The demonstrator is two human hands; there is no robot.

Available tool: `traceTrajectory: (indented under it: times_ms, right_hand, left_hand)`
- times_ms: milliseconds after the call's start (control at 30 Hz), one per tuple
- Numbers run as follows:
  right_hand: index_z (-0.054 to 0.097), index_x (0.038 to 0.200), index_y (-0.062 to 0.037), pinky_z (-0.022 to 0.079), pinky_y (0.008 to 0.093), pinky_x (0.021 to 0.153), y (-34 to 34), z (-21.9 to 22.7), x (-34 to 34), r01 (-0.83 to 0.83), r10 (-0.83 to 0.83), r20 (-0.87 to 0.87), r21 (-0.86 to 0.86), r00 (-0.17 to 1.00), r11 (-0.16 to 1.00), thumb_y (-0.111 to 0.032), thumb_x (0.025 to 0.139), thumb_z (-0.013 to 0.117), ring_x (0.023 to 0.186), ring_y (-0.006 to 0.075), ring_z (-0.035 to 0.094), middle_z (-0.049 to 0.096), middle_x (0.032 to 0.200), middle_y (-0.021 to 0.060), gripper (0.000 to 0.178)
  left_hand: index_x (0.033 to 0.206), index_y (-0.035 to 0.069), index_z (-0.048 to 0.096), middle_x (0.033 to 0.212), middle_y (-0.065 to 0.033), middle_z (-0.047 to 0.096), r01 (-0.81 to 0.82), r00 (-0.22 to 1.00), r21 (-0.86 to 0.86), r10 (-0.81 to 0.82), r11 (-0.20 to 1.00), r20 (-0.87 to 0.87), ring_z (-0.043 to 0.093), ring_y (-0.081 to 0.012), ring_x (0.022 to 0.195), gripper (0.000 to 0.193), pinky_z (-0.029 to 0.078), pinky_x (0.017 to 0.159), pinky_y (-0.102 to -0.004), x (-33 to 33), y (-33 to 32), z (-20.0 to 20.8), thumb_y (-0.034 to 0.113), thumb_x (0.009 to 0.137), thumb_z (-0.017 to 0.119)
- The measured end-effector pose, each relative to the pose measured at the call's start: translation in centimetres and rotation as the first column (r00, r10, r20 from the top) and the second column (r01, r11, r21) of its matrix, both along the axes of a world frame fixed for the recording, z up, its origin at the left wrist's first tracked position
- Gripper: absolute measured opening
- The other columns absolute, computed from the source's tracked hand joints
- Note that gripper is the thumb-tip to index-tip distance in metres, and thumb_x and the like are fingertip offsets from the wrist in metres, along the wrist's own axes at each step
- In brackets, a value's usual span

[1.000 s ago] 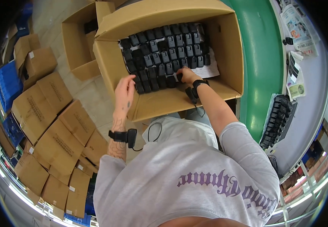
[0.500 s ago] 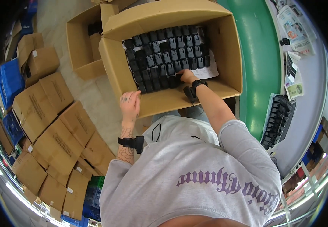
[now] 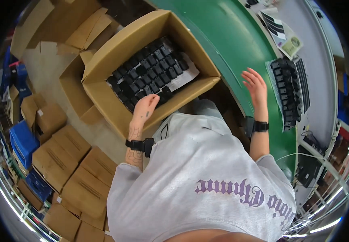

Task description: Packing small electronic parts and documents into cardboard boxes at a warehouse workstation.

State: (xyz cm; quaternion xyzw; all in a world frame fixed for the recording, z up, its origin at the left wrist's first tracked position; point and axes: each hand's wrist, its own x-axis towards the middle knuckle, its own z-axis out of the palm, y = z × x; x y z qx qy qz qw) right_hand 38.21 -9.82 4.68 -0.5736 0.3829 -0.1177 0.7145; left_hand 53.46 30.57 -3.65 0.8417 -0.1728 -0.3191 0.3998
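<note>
A cardboard box (image 3: 190, 89) stands in front of me with its top uncovered. Inside, small black plastic devices (image 3: 145, 76) sit in tight rows on a white sheet (image 3: 184, 76), which shows at the right end. My left hand (image 3: 145, 108) is over the box's near wall, close to the nearest devices. Its fingers are bent and pressed together; whatever lies between them is hidden. Out to the right, my right hand (image 3: 257, 88) is above the green surface with its fingers apart and nothing in them. It points toward a row of black devices (image 3: 285, 92) on the bench.
A second open box (image 3: 75, 84) stands behind the first, on the left. Closed cartons (image 3: 59, 155) and blue crates (image 3: 23, 143) are piled along the left. A green work surface (image 3: 222, 44) runs along the right, next to a grey bench (image 3: 309, 48) with papers (image 3: 291, 44).
My right hand has left the box and moved right, over the green surface. My left hand has shifted from the box's rim to over its near wall. The whole view has turned right.
</note>
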Motion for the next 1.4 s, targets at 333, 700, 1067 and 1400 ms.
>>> traceTrajectory:
  times_ms: [333,700,1067,1400]
  right_hand:
    - [0.055,0.124,0.0004,0.048,0.0315,0.087,-15.3,-4.7,-25.2,0.7,-0.705,0.076,0.08,0.705,0.709,-0.02,0.094,0.055,0.105,0.0206,0.061,0.064,0.114,0.0115,0.036]
    - [0.067,0.102,-0.0038,0.051,0.0287,0.071,-22.4,-13.3,-30.9,0.5,-0.74,-0.193,-0.626,0.644,0.598,-0.015,0.081,0.066,0.077,0.0152,0.065,0.07,0.085,0.0087,0.023]
    - [0.064,0.108,-0.0071,0.044,0.0382,0.09,-34.5,-7.2,-32.5,0.274,-0.729,0.02,-0.933,0.684,0.232,-0.018,0.079,0.07,0.103,0.0296,0.054,0.061,0.107,0.0099,0.031]
    - [0.06,0.116,-0.009,0.046,0.0398,0.091,-44.5,-5.8,-26.1,-0.211,-0.273,-0.302,-0.925,0.913,0.315,-0.03,0.07,0.077,0.107,0.0301,0.054,0.06,0.108,0.0105,0.053]
  left_hand:
    - [0.092,0.002,0.07,0.093,-0.0213,0.067,0.525,0.739,0.592,-0.673,0.612,0.041,0.064,-0.0385,0.088,0.035,0.052,0.075,-0.0447,-4.6,-14.3,-3.9,0.035,0.083,0.061]
    - [0.1,0.002,0.066,0.088,-0.0204,0.066,0.714,0.507,0.383,-0.81,0.586,0.294,0.063,-0.0372,0.087,0.035,0.051,0.075,-0.0428,-5.9,-43.1,4.1,0.033,0.084,0.064]
    - [0.12,0.009,0.056,0.115,-0.0114,0.057,0.902,0.285,-0.006,-0.586,0.431,0.759,0.052,-0.0322,0.108,0.044,0.046,0.089,-0.0406,-14.0,-70.7,1.3,0.022,0.08,0.069]
    - [0.125,0.012,0.052,0.118,-0.0095,0.053,0.896,-0.239,0.423,-0.654,0.136,0.717,0.05,-0.0308,0.114,0.056,0.047,0.089,-0.043,-14.2,-83.4,3.2,0.045,0.081,0.065]
